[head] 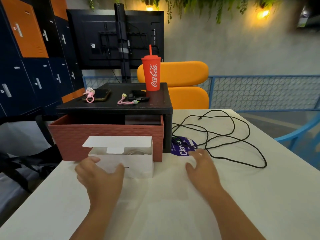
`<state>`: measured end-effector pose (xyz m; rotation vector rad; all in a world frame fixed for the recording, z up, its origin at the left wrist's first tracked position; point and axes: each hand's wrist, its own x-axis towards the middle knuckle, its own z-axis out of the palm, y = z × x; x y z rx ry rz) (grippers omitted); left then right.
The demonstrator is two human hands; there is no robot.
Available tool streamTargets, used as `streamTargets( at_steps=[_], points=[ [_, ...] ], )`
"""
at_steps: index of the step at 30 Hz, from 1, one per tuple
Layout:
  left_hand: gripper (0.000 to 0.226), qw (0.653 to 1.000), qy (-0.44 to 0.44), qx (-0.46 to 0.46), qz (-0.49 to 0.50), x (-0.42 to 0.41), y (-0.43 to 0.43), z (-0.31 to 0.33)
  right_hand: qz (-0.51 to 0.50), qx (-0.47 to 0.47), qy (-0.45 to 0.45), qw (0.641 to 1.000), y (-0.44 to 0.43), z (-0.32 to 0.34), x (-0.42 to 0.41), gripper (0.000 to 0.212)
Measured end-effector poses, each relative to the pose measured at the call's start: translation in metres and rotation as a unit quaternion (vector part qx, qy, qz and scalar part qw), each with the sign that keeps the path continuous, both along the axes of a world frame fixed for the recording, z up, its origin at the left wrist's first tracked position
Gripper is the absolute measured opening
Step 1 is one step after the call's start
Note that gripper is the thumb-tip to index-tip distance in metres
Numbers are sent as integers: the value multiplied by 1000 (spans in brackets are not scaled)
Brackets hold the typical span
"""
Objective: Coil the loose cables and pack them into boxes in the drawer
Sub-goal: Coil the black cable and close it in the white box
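Black cable [225, 135]: loose, tangled loops on the table [173, 205], right half, reaching the far edge; one strand crosses the purple sticker [181, 149] beside the black drawer unit [114, 108].
White cardboard box [135, 165]: flap up, against the front of the pulled-out red-brown drawer [107, 137]; faint pale coil inside, unclear.
Left hand [100, 175]: loose C-shape, thumb on the box front, fingers at its left front corner; touches it, no firm clasp visible.
Right hand [202, 165]: palm down, fingers spread, holds nothing, just short of the nearest strand.
Handling guess: cable is light, limp and springy, and loops will snag; take one plug end and wind from there.
Box guess: thin card, crushes easily; hold by the side walls.
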<state>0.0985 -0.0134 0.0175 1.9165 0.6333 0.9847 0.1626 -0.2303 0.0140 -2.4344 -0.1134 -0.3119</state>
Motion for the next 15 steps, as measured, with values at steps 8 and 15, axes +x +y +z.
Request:
streamTargets(
  at_steps=[8, 15],
  points=[
    [19, 985, -40, 34, -162, -11, -40, -1, -149, -118, 87, 978, -32, 8, 5, 48],
    [13, 928, 78, -74, -357, -10, -72, -9, 13, -52, 115, 992, -17, 17, -6, 18]
  ],
)
